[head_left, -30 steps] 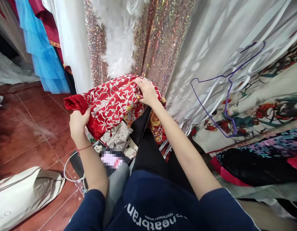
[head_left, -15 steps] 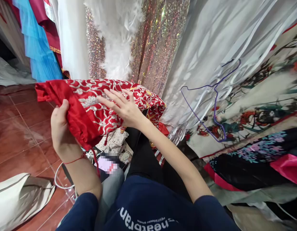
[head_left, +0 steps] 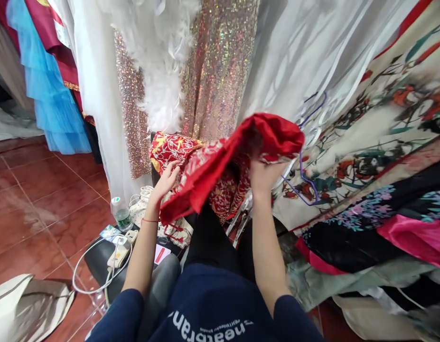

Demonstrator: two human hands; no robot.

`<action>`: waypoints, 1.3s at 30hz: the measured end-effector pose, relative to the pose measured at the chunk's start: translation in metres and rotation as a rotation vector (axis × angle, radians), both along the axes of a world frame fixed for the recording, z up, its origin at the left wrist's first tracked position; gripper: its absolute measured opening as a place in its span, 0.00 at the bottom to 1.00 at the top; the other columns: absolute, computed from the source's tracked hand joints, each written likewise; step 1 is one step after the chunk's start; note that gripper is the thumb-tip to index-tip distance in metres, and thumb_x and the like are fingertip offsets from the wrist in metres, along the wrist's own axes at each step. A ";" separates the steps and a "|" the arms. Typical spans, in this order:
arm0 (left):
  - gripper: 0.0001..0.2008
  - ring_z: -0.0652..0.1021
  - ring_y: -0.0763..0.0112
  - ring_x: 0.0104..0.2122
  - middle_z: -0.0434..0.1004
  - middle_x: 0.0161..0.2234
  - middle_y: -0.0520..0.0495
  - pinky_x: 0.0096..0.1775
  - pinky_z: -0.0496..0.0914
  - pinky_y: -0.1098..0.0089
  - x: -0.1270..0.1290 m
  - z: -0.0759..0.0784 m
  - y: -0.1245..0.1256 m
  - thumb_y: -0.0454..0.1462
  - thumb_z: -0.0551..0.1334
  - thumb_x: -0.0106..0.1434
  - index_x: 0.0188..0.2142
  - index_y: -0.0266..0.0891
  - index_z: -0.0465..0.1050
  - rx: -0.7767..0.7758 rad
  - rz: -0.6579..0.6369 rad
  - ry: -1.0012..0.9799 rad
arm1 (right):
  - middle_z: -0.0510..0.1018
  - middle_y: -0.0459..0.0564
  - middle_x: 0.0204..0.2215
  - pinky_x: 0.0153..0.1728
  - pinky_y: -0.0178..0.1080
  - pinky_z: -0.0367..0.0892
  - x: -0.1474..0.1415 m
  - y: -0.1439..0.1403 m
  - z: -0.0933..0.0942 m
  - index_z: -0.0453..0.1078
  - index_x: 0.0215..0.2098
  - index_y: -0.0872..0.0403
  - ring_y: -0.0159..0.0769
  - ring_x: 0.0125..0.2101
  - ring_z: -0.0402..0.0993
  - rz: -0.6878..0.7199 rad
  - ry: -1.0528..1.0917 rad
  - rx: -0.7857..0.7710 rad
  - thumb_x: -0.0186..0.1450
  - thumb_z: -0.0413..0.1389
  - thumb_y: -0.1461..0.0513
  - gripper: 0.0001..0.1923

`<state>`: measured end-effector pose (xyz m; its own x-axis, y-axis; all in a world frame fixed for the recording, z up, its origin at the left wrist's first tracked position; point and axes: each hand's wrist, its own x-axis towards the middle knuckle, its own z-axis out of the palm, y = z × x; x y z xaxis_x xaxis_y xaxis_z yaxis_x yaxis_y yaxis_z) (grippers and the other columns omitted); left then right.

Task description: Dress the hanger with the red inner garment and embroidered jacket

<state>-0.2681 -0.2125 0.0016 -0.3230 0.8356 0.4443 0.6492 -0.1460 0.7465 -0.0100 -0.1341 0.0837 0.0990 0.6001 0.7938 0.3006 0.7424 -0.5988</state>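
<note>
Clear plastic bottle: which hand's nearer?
Left. In view, left hand sits up and right of the clear plastic bottle; right hand is much farther right, at the red embroidered garment.

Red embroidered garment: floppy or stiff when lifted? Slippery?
Probably floppy: the red garment bends and folds loosely around the right hand. The embroidered part may be stiffer and heavier, given its dense stitching. The plain red band could slip, as it looks smooth.

This looks like a costume room, where a tiered blue garment (head_left: 56, 80), sequined fabric (head_left: 223, 66) and white feathers (head_left: 164, 95) hang close together.
</note>
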 end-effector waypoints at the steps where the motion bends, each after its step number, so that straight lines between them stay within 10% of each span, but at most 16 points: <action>1: 0.17 0.73 0.65 0.56 0.73 0.56 0.40 0.60 0.65 0.61 0.001 0.003 0.006 0.43 0.49 0.73 0.54 0.38 0.68 -0.009 0.007 -0.017 | 0.78 0.61 0.45 0.52 0.57 0.72 0.013 -0.001 -0.010 0.67 0.55 0.54 0.54 0.49 0.76 -0.100 0.097 -0.013 0.68 0.51 0.50 0.23; 6: 0.22 0.72 0.59 0.57 0.74 0.54 0.36 0.62 0.60 0.57 0.030 0.034 -0.020 0.49 0.50 0.71 0.51 0.36 0.69 0.162 0.184 0.024 | 0.79 0.65 0.40 0.48 0.58 0.72 0.062 -0.021 -0.056 0.70 0.46 0.51 0.59 0.47 0.76 -0.452 0.247 -0.102 0.62 0.56 0.47 0.21; 10: 0.32 0.71 0.59 0.60 0.69 0.60 0.37 0.62 0.64 0.59 0.105 0.050 -0.061 0.56 0.57 0.65 0.60 0.39 0.62 0.146 -0.318 0.218 | 0.80 0.63 0.38 0.46 0.54 0.72 0.080 -0.035 -0.083 0.73 0.42 0.54 0.58 0.43 0.79 -0.555 0.131 -0.060 0.62 0.55 0.54 0.15; 13: 0.52 0.63 0.47 0.66 0.57 0.67 0.26 0.64 0.61 0.51 0.171 0.028 -0.063 0.59 0.67 0.55 0.67 0.31 0.50 -0.136 -0.461 0.456 | 0.81 0.61 0.37 0.43 0.49 0.73 0.093 -0.036 -0.105 0.75 0.43 0.56 0.53 0.40 0.80 -0.508 0.010 -0.063 0.62 0.53 0.59 0.14; 17: 0.38 0.71 0.41 0.60 0.68 0.60 0.22 0.56 0.67 0.45 0.209 -0.024 -0.023 0.42 0.65 0.60 0.64 0.27 0.57 -0.552 -0.342 0.615 | 0.83 0.59 0.35 0.41 0.45 0.73 0.126 -0.023 -0.135 0.76 0.40 0.56 0.49 0.37 0.81 -0.467 -0.058 -0.136 0.60 0.56 0.61 0.12; 22: 0.07 0.82 0.52 0.38 0.82 0.34 0.40 0.41 0.73 0.61 0.171 -0.056 0.039 0.35 0.64 0.56 0.36 0.39 0.76 -0.646 -0.400 0.377 | 0.83 0.56 0.36 0.41 0.44 0.74 0.171 -0.014 -0.146 0.75 0.41 0.55 0.46 0.36 0.80 -0.421 -0.048 -0.075 0.58 0.60 0.59 0.13; 29: 0.10 0.73 0.71 0.31 0.72 0.29 0.50 0.36 0.64 0.72 0.163 -0.032 0.090 0.36 0.48 0.69 0.34 0.39 0.65 -0.041 -0.248 0.137 | 0.76 0.58 0.51 0.50 0.47 0.73 0.200 -0.031 -0.116 0.64 0.63 0.51 0.46 0.48 0.77 -0.469 -0.125 0.241 0.58 0.66 0.63 0.35; 39: 0.04 0.64 0.75 0.23 0.63 0.25 0.55 0.29 0.59 0.72 0.192 0.005 0.224 0.38 0.57 0.59 0.33 0.41 0.64 0.122 -0.492 -0.134 | 0.77 0.53 0.39 0.31 0.37 0.74 0.257 0.022 -0.118 0.72 0.37 0.50 0.37 0.33 0.78 -0.489 -0.550 0.261 0.65 0.61 0.62 0.02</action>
<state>-0.0763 0.0117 0.0068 0.0343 0.8473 0.5300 0.3819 -0.5012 0.7765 0.2473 -0.1122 -0.0342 -0.1445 0.3769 0.9149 0.8328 0.5457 -0.0932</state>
